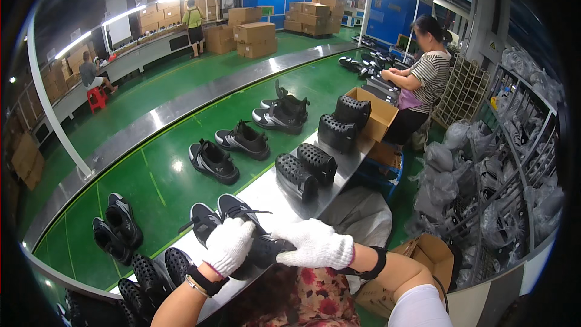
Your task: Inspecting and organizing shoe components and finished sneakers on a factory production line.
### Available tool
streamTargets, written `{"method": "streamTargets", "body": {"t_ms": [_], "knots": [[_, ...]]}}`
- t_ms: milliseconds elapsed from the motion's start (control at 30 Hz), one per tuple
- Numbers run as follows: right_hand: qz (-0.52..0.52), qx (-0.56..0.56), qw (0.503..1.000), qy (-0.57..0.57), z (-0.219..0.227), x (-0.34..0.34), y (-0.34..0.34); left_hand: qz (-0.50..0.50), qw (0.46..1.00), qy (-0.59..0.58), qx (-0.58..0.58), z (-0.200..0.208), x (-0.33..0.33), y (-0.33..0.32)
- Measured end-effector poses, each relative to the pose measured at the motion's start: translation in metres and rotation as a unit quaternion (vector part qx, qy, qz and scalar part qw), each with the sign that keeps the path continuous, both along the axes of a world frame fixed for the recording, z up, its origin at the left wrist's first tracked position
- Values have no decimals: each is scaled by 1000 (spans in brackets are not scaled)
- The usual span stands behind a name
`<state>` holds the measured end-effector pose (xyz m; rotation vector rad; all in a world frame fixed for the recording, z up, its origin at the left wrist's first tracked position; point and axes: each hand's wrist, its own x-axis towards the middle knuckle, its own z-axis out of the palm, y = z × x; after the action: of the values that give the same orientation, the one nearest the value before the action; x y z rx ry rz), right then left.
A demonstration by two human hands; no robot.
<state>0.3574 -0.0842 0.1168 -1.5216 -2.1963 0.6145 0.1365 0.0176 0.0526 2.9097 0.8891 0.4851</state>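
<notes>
Two black sneakers with grey trim lie side by side on the metal bench [275, 197], toes pointing away from me. My left hand [230, 245], in a white knit glove, is closed over the back part of the left sneaker [204, 221]. My right hand [315, 245], gloved the same way, grips the heel end of the right sneaker [237, 207], thumb and fingers around dark material there. The gloves hide most of both heels. Just beyond my right hand stand two black perforated shoe-shaped blocks [295, 177].
Several sneakers [242, 139] stand on the green belt [163, 163] to the left. More perforated blocks [148, 275] sit at lower left. A carton [378, 112] is at the bench's far end, beside a co-worker [430, 72]. A rack [514, 139] of bagged shoes is at right.
</notes>
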Motion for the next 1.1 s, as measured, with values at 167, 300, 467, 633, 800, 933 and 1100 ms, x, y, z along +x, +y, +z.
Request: {"method": "streamTargets", "body": {"t_ms": [167, 300, 467, 633, 800, 933, 1100], "knots": [[-17, 95, 989, 110, -13, 21, -2, 55, 995, 64, 62, -3, 9, 6], [-4, 91, 984, 155, -13, 19, -7, 125, 991, -6, -41, -10, 4, 14], [10, -40, 991, 125, -4, 16, 1, 116, 981, -114, -110, -6, -6, 17], [-27, 25, 998, 51, -40, -8, 34, 145, 971, -101, -161, 6, 3, 16], [-53, 75, 993, -76, -85, -54, 60, 131, 954, -125, -239, 12, 1, 20], [-17, 79, 997, 10, -81, -38, 57, 131, 950, -137, -246, 12, -3, 24], [-27, 44, 999, 15, -94, -17, 87, 48, 978, -150, -138, 0, 11, 21]]}}
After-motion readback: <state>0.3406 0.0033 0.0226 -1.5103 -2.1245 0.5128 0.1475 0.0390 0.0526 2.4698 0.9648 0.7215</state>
